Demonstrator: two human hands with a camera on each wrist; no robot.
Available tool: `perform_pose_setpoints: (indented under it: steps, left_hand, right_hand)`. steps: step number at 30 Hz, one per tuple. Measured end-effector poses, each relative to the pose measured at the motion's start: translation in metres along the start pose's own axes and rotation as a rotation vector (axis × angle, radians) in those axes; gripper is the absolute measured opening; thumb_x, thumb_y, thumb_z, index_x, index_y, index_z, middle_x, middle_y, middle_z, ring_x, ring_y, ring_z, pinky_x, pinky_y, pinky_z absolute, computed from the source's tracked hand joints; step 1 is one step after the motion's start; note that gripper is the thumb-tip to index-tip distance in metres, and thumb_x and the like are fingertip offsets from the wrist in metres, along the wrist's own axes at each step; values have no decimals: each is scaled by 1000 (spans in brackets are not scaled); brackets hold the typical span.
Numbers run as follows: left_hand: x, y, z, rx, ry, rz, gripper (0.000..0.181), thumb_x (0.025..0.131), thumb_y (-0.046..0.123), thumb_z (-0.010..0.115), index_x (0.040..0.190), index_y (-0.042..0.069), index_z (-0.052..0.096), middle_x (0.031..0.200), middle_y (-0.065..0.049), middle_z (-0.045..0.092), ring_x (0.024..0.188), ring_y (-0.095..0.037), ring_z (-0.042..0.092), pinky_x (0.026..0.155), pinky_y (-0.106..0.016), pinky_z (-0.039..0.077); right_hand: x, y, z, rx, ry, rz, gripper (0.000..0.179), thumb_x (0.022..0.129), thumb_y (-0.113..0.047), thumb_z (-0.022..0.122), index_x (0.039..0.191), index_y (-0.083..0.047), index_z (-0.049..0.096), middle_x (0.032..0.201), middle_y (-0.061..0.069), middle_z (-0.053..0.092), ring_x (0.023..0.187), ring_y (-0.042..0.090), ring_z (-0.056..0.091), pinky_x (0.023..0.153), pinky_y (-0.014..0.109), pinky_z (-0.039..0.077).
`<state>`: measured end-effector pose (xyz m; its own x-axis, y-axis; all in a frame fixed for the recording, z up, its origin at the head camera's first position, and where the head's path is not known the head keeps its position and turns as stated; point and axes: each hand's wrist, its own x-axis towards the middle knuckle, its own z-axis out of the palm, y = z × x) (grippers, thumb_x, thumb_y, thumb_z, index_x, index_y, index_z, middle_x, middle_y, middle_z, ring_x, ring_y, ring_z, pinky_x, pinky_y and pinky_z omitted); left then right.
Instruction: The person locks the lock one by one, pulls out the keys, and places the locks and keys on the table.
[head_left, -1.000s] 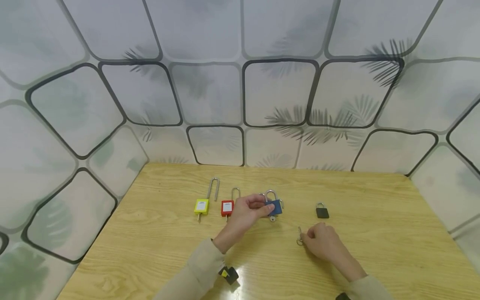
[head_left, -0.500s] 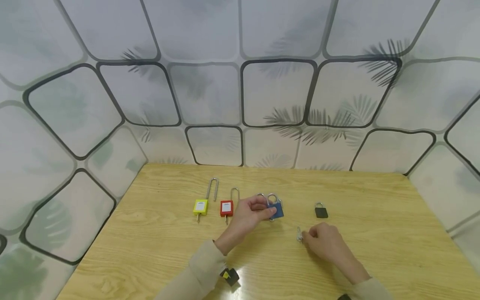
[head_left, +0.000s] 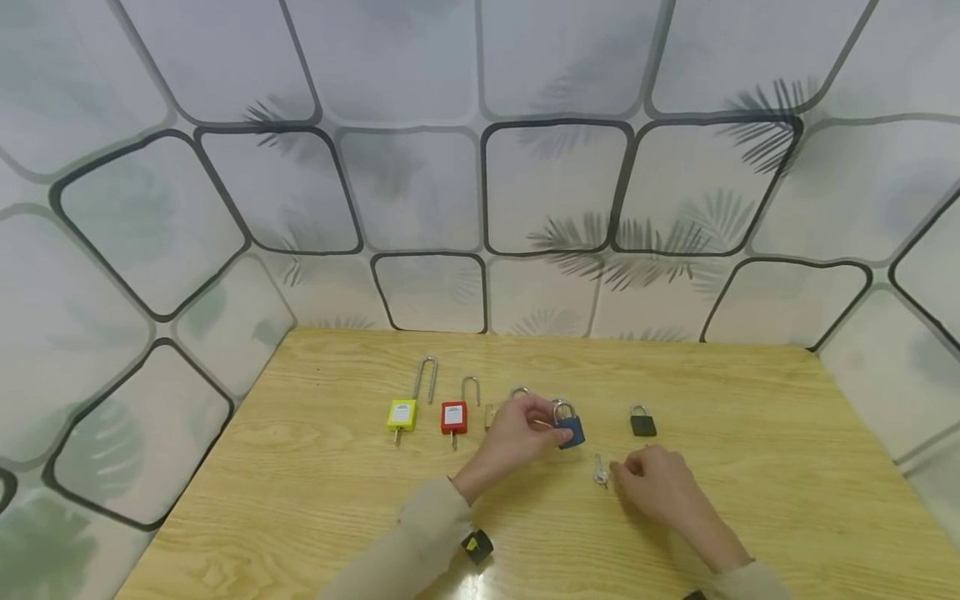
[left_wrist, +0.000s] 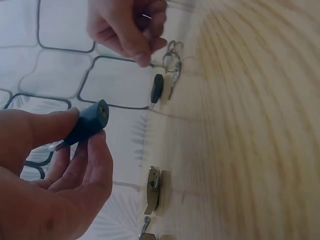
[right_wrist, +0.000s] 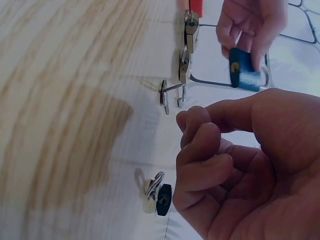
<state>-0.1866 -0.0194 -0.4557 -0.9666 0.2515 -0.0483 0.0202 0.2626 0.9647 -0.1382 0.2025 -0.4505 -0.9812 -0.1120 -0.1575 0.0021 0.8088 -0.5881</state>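
My left hand [head_left: 517, 437] pinches a blue padlock [head_left: 572, 432] between thumb and fingers, with its shackle up in the head view. The left wrist view shows the keyhole end of the blue padlock [left_wrist: 92, 120], held above the table. My right hand [head_left: 663, 492] is low over the table with loosely curled fingers and nothing between them. Just left of its fingertips, a small ring of keys [head_left: 600, 472] lies on the wood. In the right wrist view the keys [right_wrist: 164, 95] are apart from the right hand [right_wrist: 225, 155].
A black padlock [head_left: 642, 422] lies to the right. On the left are a yellow padlock [head_left: 402, 415] and a red padlock [head_left: 453, 417]. Brass padlocks [right_wrist: 190, 30] are partly hidden behind my left hand in the head view. A patterned curtain [head_left: 555, 192] rises behind the table [head_left: 315, 500].
My left hand has moved right and slightly nearer with the blue padlock, uncovering more of the red padlock and part of a brass one. My right fingers have come away from the keys.
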Motion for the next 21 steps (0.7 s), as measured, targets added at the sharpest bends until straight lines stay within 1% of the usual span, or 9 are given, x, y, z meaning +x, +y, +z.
perform_pose_setpoints:
  steps: [3, 5, 8, 11, 13, 16, 18, 21]
  left_hand:
    - [4, -1, 6, 70, -11, 11, 23, 87, 14, 82, 102, 10, 66, 102, -5, 73, 85, -9, 71, 72, -23, 59]
    - [7, -1, 10, 97, -19, 18, 25, 87, 13, 82, 103, 10, 64, 104, -6, 73, 87, -10, 71, 73, -24, 59]
    - [8, -3, 14, 112, -33, 12, 29, 87, 11, 81, 106, 12, 59, 106, -6, 73, 88, -10, 71, 75, -23, 59]
    - [8, -4, 16, 112, -52, 21, 35, 87, 8, 80, 112, 12, 56, 103, -5, 73, 86, -9, 70, 73, -23, 58]
    - [8, -5, 18, 127, -62, 44, 40, 87, 6, 80, 118, 13, 55, 101, -5, 73, 83, -8, 70, 71, -22, 57]
    - [9, -5, 19, 191, -80, 93, 43, 88, 7, 78, 125, 15, 57, 98, -3, 74, 81, -5, 68, 71, -21, 56]
    - [11, -4, 21, 236, -96, 117, 42, 90, 9, 78, 126, 18, 59, 99, -1, 73, 82, -4, 67, 72, -20, 55]
    - [17, -3, 24, 285, -127, 138, 36, 92, 11, 76, 124, 21, 62, 100, 0, 73, 84, -3, 66, 74, -20, 54]
  right_hand:
    - [-1, 1, -2, 5, 4, -19, 39, 98, -18, 62, 60, -12, 63, 49, -5, 47, 46, 8, 40, 45, 16, 29]
    - [-2, 1, -4, 3, 6, -30, 39, 98, -18, 62, 60, -12, 62, 49, -6, 46, 46, 7, 39, 44, 15, 28]
    - [-3, 1, -5, -3, 8, -33, 39, 99, -17, 63, 60, -11, 63, 50, -5, 47, 46, 7, 39, 44, 15, 28]
    - [-3, 1, -6, -5, 7, -21, 39, 99, -19, 63, 61, -12, 63, 51, -5, 47, 47, 8, 40, 45, 17, 29]
    - [-4, 3, -6, -8, 11, -25, 38, 99, -19, 63, 61, -12, 64, 52, -5, 48, 47, 9, 41, 45, 18, 30]
    - [-4, 4, -5, -9, 17, -38, 38, 99, -19, 63, 61, -12, 64, 51, -5, 47, 47, 9, 40, 44, 18, 30]
    - [-3, 5, -5, -7, 16, -45, 39, 99, -18, 63, 60, -12, 63, 50, -6, 45, 46, 9, 39, 44, 17, 29]
    - [-3, 5, -6, 0, 13, -63, 41, 98, -17, 63, 57, -12, 59, 50, -7, 43, 45, 7, 38, 44, 15, 27]
